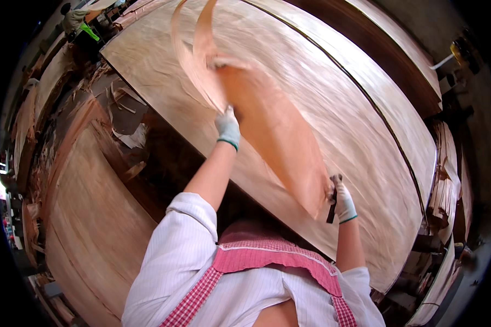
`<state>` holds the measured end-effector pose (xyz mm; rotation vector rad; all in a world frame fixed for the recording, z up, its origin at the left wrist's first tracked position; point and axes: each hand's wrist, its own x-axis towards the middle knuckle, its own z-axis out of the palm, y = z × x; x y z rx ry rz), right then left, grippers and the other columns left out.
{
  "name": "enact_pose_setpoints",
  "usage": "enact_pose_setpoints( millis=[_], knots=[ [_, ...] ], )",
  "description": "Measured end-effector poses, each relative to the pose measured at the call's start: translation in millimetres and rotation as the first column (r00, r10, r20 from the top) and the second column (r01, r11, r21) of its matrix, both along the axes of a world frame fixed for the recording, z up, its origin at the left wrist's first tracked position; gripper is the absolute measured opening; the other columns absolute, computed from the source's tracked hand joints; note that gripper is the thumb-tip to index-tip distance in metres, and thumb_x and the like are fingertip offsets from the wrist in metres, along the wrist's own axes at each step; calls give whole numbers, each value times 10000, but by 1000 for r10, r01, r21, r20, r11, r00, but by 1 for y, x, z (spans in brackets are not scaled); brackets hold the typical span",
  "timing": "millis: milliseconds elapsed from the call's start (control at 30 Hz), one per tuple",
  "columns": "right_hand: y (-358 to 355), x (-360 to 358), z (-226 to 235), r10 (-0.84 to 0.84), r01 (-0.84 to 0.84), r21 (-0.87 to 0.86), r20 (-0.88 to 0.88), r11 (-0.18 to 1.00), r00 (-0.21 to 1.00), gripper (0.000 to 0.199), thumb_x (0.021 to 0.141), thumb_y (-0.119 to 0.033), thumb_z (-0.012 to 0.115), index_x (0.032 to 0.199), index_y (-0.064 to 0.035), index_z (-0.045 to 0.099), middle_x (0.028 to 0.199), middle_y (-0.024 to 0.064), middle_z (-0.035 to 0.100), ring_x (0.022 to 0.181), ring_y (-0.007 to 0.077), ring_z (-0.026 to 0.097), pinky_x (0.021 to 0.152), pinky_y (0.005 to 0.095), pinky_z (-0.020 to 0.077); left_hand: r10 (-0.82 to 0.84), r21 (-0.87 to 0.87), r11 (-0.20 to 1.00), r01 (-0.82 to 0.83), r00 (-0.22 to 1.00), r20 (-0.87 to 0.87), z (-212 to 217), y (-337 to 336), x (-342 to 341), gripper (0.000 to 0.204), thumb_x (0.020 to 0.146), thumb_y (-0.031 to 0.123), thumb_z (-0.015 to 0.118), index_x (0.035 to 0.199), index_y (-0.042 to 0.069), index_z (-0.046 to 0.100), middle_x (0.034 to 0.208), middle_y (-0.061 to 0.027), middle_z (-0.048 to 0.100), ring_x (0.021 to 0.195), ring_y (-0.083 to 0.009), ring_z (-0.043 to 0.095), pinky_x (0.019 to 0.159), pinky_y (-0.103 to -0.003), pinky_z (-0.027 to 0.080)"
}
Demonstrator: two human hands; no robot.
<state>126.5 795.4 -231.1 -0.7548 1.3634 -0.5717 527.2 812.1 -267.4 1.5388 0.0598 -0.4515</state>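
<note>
A long orange-brown wood veneer piece stands out above a broad pale veneer sheet. My left hand, in a white glove with a green cuff, is closed at its left edge, where a thin pale strip trails away and curls at the far end. Gloved the same way, my right hand is closed round a dark, narrow tool beside the veneer piece's near right end. The tool's exact kind is not clear. The piece's far end is blurred.
A stack of veneer sheets lies at the lower left, with torn scraps beyond it. Another person is at the far upper left. A dark line crosses the broad sheet. Veneer bundles stand at the right.
</note>
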Motion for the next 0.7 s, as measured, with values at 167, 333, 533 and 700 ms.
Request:
enact_pose_setpoints(
  millis=[167, 333, 533, 700],
  knots=[
    [-13, -24, -27, 134, -141, 129, 59, 982, 989, 180, 929, -287, 616, 864, -124, 573, 564, -68, 433, 413, 49, 353, 378, 200, 260, 10, 28, 1000, -5, 983, -183, -68, 8, 7, 372, 903, 234, 636, 1032, -108, 569, 1003, -181, 630, 878, -232, 586, 815, -354, 476],
    [-26, -23, -19, 120, -123, -32, -94, 992, 988, 140, 880, -215, 655, 836, -98, 592, 581, -72, 439, 420, 33, 350, 382, 197, 259, -156, -31, 988, 153, 967, -203, -97, 18, 34, 285, 879, 212, 665, 979, -44, 589, 979, -119, 623, 853, -192, 573, 763, -337, 481],
    [-54, 0, 22, -26, -72, -399, -235, 914, 972, 117, 835, -169, 701, 806, -83, 627, 586, -46, 516, 454, 51, 413, 423, 225, 306, -230, -91, 973, 212, 927, -297, -37, 32, 25, 275, 859, 242, 713, 898, -10, 609, 887, -75, 628, 804, -166, 573, 670, -325, 482],
    [-67, -48, -38, -101, -33, -357, -349, 934, 932, 96, 797, -127, 712, 801, -67, 638, 621, -27, 553, 487, 74, 449, 453, 248, 345, -448, -31, 884, 467, 825, -343, -47, 37, -28, 378, 870, 311, 707, 1041, -12, 610, 895, -74, 619, 818, -223, 583, 703, -338, 494]
  ],
)
